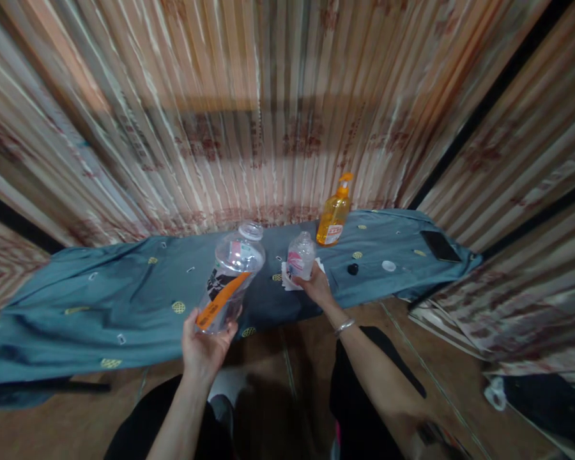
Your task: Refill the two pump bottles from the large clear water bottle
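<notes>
My left hand (207, 345) grips the lower part of a large clear bottle (239, 255) with an orange and black label. That bottle has no cap on its wide mouth and leans to the right, above the cloth's front edge. Lower and to its right, my right hand (314, 284) holds a small clear bottle (301, 252) with a pink label, also uncapped. A white tissue (287, 281) lies beneath the small bottle. Whether the small bottle touches the tissue I cannot tell.
An orange pump bottle (334, 217) stands behind, on the blue-green cloth (138, 294). To the right are a small black cap (352, 269), a clear round lid (388, 266) and a dark phone (439, 246). Curtains (287, 128) hang behind; black poles flank both sides.
</notes>
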`<control>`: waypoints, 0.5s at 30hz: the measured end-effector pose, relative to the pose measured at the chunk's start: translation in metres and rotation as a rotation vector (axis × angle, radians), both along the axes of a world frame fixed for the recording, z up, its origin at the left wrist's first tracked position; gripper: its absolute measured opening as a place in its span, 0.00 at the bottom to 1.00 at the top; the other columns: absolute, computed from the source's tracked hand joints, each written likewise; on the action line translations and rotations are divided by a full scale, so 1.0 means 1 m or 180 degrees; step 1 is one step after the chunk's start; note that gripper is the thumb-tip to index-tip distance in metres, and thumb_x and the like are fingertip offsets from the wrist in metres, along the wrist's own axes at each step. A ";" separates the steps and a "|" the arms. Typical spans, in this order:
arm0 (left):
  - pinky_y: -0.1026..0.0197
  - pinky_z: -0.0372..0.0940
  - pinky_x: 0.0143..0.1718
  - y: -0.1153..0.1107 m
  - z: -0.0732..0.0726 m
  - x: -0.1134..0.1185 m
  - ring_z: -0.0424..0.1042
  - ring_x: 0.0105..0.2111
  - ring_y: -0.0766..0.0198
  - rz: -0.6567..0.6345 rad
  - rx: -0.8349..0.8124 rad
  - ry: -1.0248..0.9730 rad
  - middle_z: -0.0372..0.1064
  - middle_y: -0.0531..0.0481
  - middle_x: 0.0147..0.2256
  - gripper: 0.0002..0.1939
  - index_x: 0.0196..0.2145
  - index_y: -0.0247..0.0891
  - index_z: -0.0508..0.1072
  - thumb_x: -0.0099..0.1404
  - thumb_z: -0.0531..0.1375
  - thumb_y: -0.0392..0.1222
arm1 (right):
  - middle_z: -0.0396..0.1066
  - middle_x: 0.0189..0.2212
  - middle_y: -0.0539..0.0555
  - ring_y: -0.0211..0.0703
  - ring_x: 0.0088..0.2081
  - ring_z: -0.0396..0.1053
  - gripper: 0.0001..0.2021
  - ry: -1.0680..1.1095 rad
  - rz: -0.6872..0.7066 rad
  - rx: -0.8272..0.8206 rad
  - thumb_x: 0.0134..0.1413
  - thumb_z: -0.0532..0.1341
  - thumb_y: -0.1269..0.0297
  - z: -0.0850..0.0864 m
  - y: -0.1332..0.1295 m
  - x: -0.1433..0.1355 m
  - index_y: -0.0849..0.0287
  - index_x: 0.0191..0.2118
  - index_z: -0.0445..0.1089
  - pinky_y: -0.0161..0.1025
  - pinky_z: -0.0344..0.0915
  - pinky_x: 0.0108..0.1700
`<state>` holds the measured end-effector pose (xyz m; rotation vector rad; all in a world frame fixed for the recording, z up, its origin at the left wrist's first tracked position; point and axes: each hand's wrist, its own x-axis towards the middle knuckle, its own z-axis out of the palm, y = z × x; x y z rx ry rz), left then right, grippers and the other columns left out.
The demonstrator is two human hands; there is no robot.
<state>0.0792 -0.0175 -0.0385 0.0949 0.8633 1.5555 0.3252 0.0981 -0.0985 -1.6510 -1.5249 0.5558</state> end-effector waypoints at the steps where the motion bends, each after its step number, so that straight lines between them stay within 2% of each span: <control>1: 0.63 0.68 0.23 0.000 0.000 0.001 0.74 0.43 0.43 -0.0025 -0.0011 -0.0060 0.72 0.36 0.45 0.19 0.43 0.36 0.74 0.53 0.62 0.46 | 0.77 0.38 0.55 0.48 0.41 0.75 0.22 -0.0013 0.0011 -0.0003 0.44 0.68 0.61 -0.001 -0.001 0.000 0.58 0.47 0.65 0.40 0.69 0.40; 9: 0.63 0.67 0.21 -0.001 -0.002 0.004 0.76 0.41 0.44 -0.0142 -0.0132 -0.0173 0.73 0.39 0.44 0.18 0.44 0.43 0.74 0.54 0.61 0.46 | 0.76 0.42 0.55 0.48 0.44 0.75 0.29 0.0047 0.0037 0.0033 0.45 0.68 0.61 0.001 -0.007 -0.001 0.57 0.54 0.62 0.41 0.70 0.44; 15: 0.63 0.67 0.21 0.002 -0.009 0.007 0.76 0.41 0.43 -0.0227 -0.0194 -0.0152 0.73 0.38 0.44 0.18 0.43 0.44 0.73 0.54 0.61 0.47 | 0.75 0.46 0.56 0.48 0.45 0.75 0.36 0.0142 -0.0057 0.0039 0.45 0.68 0.61 -0.004 -0.007 -0.002 0.57 0.60 0.56 0.42 0.70 0.45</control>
